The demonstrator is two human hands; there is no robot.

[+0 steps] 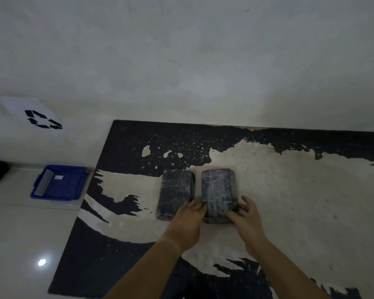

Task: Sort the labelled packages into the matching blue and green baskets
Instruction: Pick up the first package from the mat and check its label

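Two dark packages wrapped in shiny plastic lie side by side on a worn black table top (289, 190). The left package (175, 190) lies untouched apart from my left hand's back near its lower right corner. My left hand (187, 223) and my right hand (245, 221) both grip the near end of the right package (219, 190), one on each side. No label shows on either package. A blue basket (73, 186) stands on the floor to the left of the table. No green basket is in view.
A white sheet with a black recycling sign (30, 111) is on the wall at the left. A white perforated piece (43, 184) lies in the blue basket. The table meets the pale wall at the back; glossy floor tiles (20, 244) lie left.
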